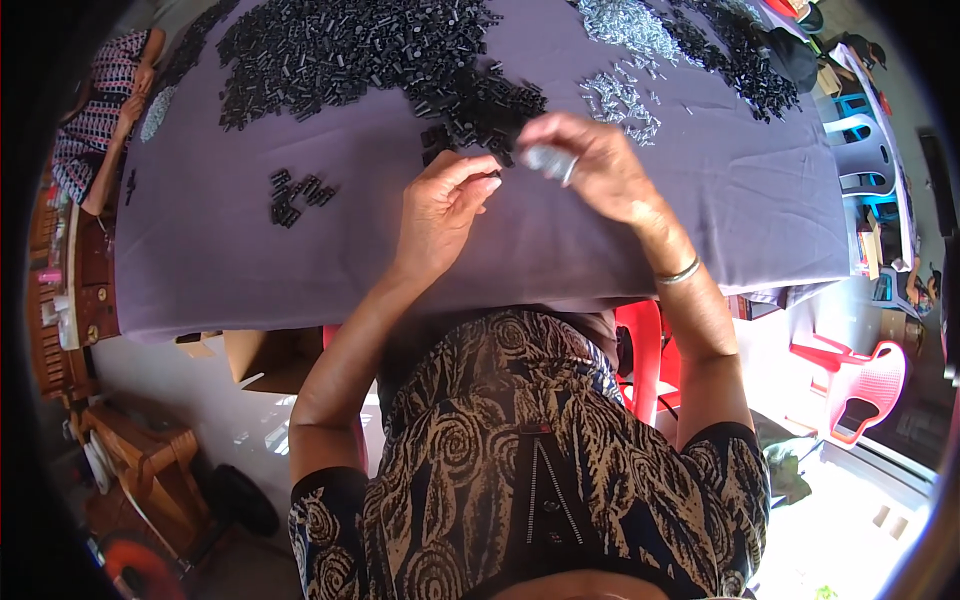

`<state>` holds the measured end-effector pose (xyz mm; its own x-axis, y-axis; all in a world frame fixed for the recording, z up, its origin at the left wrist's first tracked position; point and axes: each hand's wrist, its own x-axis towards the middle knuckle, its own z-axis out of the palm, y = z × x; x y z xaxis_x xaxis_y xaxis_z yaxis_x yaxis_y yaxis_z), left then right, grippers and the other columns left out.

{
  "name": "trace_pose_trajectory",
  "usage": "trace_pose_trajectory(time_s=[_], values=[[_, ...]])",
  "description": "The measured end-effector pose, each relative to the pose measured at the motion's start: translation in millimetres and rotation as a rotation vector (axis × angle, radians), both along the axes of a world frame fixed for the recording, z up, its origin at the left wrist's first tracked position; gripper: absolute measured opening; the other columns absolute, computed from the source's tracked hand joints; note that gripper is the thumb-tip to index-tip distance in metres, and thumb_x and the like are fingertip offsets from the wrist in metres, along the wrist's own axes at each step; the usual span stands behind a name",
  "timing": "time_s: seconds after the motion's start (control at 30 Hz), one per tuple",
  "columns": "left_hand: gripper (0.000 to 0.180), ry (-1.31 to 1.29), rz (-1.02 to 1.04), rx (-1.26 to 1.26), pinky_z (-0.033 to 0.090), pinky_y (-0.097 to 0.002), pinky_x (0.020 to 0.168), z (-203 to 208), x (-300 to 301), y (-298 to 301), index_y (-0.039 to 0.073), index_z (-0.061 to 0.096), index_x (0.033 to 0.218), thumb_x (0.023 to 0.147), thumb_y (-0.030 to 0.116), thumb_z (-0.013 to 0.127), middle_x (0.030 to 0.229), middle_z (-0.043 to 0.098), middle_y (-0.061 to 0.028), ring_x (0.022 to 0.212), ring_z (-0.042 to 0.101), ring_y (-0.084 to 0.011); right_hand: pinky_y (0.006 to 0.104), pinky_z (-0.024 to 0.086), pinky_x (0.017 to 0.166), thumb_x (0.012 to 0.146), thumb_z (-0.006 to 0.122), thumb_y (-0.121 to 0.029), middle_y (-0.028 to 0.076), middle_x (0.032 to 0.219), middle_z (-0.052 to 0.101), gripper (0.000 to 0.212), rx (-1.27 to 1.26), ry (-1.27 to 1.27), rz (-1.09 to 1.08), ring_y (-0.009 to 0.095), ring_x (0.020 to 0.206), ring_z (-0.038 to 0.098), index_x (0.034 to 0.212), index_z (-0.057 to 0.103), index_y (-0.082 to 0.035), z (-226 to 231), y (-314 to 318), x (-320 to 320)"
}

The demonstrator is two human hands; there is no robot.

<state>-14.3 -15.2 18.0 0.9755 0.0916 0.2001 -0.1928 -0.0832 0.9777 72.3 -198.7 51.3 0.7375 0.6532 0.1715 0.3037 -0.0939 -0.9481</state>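
Note:
My left hand (440, 210) is closed in a pinch above the purple cloth. A tiny dark piece seems to show at its fingertips, too small to name. To its right, my right hand (605, 175) is raised with curled fingers, smeared by motion. Something silvery (550, 161) shows at those fingers; its kind is unclear. Just beyond both hands lies the near end of a large heap of small black cylindrical pieces (350, 55). Small silver pin-like pieces (620, 103) are scattered behind my right hand. A small group of black pieces (298, 197) lies left of my left hand.
The purple cloth (220, 270) covers a wide table. More silver pieces (628, 30) and black pieces (745, 70) are heaped at the far right. Another person's arm (120, 130) is at the left edge. Red chairs (860, 390) and an open cardboard box (265, 355) stand below table height.

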Motion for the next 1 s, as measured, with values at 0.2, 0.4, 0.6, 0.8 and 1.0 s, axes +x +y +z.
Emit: trace_pose_trajectory(time_s=[0.2,0.4,0.6,0.8,1.0], values=[[0.016,0.037,-0.089,-0.209,0.048,-0.0208,0.062,-2,0,-1,0.004,0.063,0.101,0.085,0.004,0.061,0.091,0.059,-0.0015,0.076,0.058,-0.008,0.0189,0.045,0.066,0.081,0.065,-0.004,-0.004,0.077,0.06,0.008,-0.255,-0.168,-0.241,0.003,0.073,0.054,0.089,0.062,-0.003,7,-33,48],[0.017,0.04,-0.096,-0.298,0.047,-0.0219,0.059,-9,3,-6,0.002,0.063,0.101,0.085,0.001,0.061,0.095,0.06,-0.0045,0.075,0.059,-0.0105,0.0277,0.047,0.062,0.075,0.068,-0.006,0.008,0.077,0.065,0.013,-0.46,-0.335,-0.232,0.013,0.067,0.06,0.087,0.065,-0.001,-9,-21,48],[0.02,0.022,-0.051,-0.319,0.048,-0.0228,0.059,-11,3,-7,0.001,0.062,0.104,0.084,-0.001,0.061,0.097,0.061,-0.0068,0.073,0.06,-0.0123,0.0312,0.048,0.061,0.071,0.063,-0.003,0.012,0.072,0.064,0.013,-0.594,-0.355,-0.207,0.022,0.062,0.06,0.083,0.064,0.001,-5,-4,46],[0.021,0.016,0.017,-0.396,0.049,-0.0233,0.06,-12,5,-7,0.0,0.06,0.105,0.084,0.001,0.061,0.094,0.061,-0.007,0.073,0.06,-0.0123,0.0319,0.047,0.06,0.069,0.061,-0.004,0.013,0.068,0.062,0.013,-0.622,-0.312,-0.17,0.021,0.061,0.06,0.081,0.064,0.0,2,-2,46],[0.018,-0.005,0.023,-0.374,0.048,-0.0227,0.059,-16,7,-6,0.0,0.061,0.103,0.085,0.001,0.061,0.092,0.061,-0.0061,0.074,0.061,-0.0118,0.0307,0.047,0.06,0.065,0.06,-0.002,0.014,0.066,0.061,0.011,-0.689,-0.508,-0.101,0.02,0.06,0.059,0.075,0.062,0.002,3,4,46]])
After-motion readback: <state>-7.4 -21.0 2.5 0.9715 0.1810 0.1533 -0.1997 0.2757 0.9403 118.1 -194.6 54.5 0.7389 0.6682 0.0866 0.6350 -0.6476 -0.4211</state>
